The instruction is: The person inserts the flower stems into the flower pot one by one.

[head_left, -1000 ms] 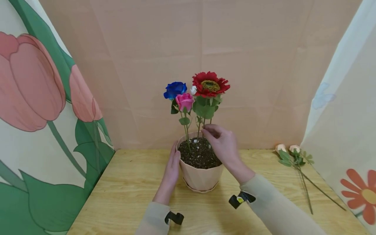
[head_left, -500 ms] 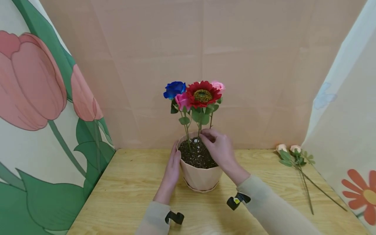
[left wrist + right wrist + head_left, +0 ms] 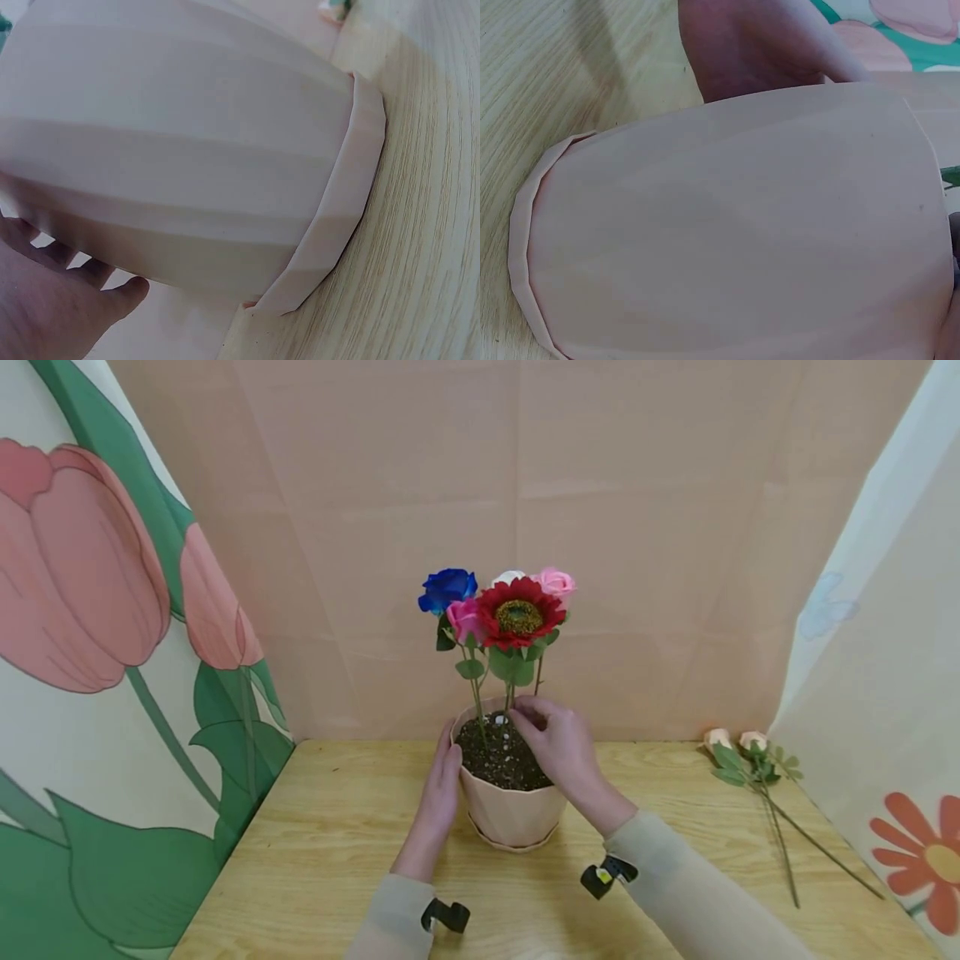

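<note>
A pale pink flowerpot [image 3: 513, 814], filled with dark soil [image 3: 498, 764], stands on its saucer [image 3: 517, 847]. My left hand [image 3: 437, 781] rests against the pot's left side with fingers extended, as the left wrist view also shows. With thumb and fingertips, my right hand [image 3: 562, 743] pinches the stem of a red sunflower [image 3: 519, 614] low over the soil. Around that bloom stand a blue rose [image 3: 447, 591], a magenta rose [image 3: 465, 620], a light pink rose [image 3: 555, 583] and a white flower [image 3: 510, 577] partly hidden behind it.
Two pale roses [image 3: 753, 742] with long stems lie on the wooden table [image 3: 337, 843] at the right. A pinkish cloth backdrop [image 3: 375, 527] rises behind the pot. Printed flower panels [image 3: 82, 560] flank both sides.
My right hand has moved slightly left and down with the red sunflower, whose bloom now sits lower and nearer the magenta rose. The light pink rose has come into view. My left hand stays put.
</note>
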Demonstrator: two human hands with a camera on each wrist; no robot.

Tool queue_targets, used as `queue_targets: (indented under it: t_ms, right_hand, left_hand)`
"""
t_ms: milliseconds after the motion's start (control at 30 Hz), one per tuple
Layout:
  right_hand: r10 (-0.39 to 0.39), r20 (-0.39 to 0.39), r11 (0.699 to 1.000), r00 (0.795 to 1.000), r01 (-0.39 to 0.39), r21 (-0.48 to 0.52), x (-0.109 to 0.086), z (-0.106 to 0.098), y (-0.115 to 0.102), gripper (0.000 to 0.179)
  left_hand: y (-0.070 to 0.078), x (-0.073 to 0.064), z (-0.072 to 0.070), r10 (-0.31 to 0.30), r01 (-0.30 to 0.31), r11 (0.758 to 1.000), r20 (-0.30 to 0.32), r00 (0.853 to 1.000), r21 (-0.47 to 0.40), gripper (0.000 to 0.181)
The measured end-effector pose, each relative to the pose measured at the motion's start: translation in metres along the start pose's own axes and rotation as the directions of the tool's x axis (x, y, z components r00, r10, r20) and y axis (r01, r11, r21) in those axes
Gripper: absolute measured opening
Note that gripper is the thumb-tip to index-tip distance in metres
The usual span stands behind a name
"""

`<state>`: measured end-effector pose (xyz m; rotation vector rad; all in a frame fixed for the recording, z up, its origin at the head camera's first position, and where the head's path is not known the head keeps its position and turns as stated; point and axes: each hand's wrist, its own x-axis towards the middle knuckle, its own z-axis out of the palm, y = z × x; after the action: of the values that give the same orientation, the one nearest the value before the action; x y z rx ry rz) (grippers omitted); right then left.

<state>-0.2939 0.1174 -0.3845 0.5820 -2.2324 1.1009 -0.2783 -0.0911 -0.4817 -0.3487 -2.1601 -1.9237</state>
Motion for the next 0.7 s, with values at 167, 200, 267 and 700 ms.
queue_targets:
  t_ms: [167, 200, 267, 700]
  right_hand:
    - [-0.02, 0.023, 0.999, 1.0, 0.021, -0.042, -0.0003, 0.0011, 0.0012, 0.011]
    - [-0.023, 0.027, 0.998, 0.999, 0.024, -0.051, -0.0002, 0.0014, 0.0016, 0.011]
    - [-0.027, 0.032, 0.998, 0.999, 0.029, -0.061, 0.0, 0.0015, 0.0015, 0.011]
    - [0.021, 0.085, 0.996, 0.996, -0.014, -0.083, 0.0, 0.0044, 0.0041, 0.009]
  left_hand:
    - [-0.0011, 0.001, 0.0003, 0.01, -0.01, 1.0, -0.009, 1.0, 0.009, 0.059]
    - [-0.0013, 0.001, 0.0003, 0.012, -0.012, 1.0, -0.01, 1.0, 0.01, 0.059]
    - [-0.0014, 0.0011, 0.0003, 0.012, -0.012, 1.0, -0.011, 1.0, 0.013, 0.059]
    - [-0.0002, 0.0004, -0.0005, 0.011, -0.011, 1.0, 0.007, 1.0, -0.014, 0.06]
